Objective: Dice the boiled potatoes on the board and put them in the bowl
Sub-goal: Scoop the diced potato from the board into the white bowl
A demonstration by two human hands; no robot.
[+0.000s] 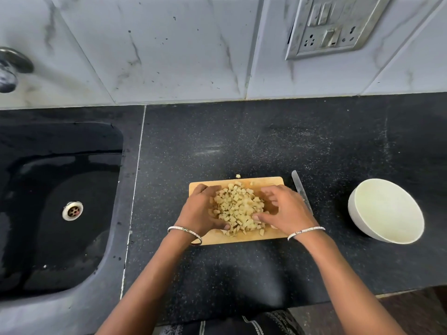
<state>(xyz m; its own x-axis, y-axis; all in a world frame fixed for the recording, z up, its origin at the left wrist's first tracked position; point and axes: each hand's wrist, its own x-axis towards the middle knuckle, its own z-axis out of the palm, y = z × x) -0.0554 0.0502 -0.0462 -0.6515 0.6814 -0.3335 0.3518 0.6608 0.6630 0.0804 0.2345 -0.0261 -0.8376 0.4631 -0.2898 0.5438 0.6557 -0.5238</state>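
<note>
Diced potatoes [238, 209] are lying heaped mid-way along the wooden cutting board [268, 183], which is sitting on the black speckled countertop [242, 141] toward its front edge. Left hand [198, 211] is cupping the heap's left side, fingers and thumb curling round it. Right hand [286, 211] is touching the heap's right side, fingers spread and lightly bent, gripping nothing. One stray piece [238, 176] is resting at the board's far edge. A knife [301, 189] is lying just beside the board's right edge. The white bowl [358, 221] is standing further right, apart from the board, its interior showing plain white. The black sink [60, 165] is occupying the countertop's left end.
</note>
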